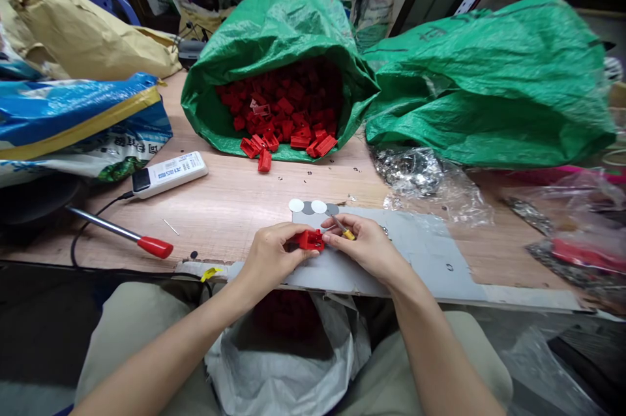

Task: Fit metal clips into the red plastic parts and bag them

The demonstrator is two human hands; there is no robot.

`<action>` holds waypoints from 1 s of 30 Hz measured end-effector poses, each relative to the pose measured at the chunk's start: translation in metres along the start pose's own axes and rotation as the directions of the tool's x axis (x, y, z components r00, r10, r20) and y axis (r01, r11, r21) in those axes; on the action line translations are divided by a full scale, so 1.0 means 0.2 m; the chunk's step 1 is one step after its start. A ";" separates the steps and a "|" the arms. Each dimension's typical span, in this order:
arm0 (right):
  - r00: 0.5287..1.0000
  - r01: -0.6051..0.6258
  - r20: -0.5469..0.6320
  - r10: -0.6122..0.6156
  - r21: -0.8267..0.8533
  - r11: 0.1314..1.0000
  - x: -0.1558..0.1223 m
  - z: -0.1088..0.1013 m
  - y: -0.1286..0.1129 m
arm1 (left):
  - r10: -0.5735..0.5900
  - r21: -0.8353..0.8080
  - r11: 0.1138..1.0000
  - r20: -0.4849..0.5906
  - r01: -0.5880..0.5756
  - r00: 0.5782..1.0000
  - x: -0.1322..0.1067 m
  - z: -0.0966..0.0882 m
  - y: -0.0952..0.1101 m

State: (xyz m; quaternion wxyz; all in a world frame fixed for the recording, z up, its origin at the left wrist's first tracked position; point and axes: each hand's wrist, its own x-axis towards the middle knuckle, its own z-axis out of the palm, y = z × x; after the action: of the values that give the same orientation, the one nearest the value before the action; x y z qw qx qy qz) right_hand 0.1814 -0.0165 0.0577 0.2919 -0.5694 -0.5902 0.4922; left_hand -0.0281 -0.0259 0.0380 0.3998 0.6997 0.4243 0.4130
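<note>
My left hand (270, 250) is closed on a small red plastic housing (310, 240), pinched between thumb and fingers over the grey board (420, 240). The housing's open side faces right, and small metal bits seem to show inside it. Against that side rest the fingertips of my right hand (360, 243). A small tool with a yellow handle and a thin metal shaft (348, 234) is held in the right fingers, its shaft pointing up and left. Its exact kind is unclear. White and grey discs (319, 207) lie just beyond my hands.
A green sack (278, 18) spills red housings (283, 106) at the back; another green sack (489, 90) lies right. Clear bags of metal parts (420, 171) sit before it. At left are a white cabled device (170, 175) and a red-tipped lever (155, 246). A white sack (288, 380) hangs open below.
</note>
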 end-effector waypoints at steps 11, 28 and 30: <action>1.000 -0.008 -0.009 0.008 -0.027 1.000 -0.01 0.00 -0.01 | 0.063 0.071 0.996 -0.011 -0.062 0.998 -0.01 0.00 0.00; 0.998 0.068 -0.011 -0.069 -0.054 0.996 -0.02 -0.02 -0.02 | -0.011 0.060 0.998 -0.015 0.012 1.000 0.00 0.01 0.00; 0.996 0.083 -0.011 -0.084 -0.037 0.996 -0.04 -0.06 -0.02 | -0.020 0.048 0.999 -0.012 0.020 1.000 0.00 0.01 0.00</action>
State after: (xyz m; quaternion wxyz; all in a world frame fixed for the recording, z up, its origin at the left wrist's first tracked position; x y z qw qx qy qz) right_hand 0.1920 -0.0206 0.0682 0.3054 -0.5526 -0.6206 0.4650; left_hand -0.0262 -0.0267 0.0362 0.3844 0.7025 0.4434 0.4025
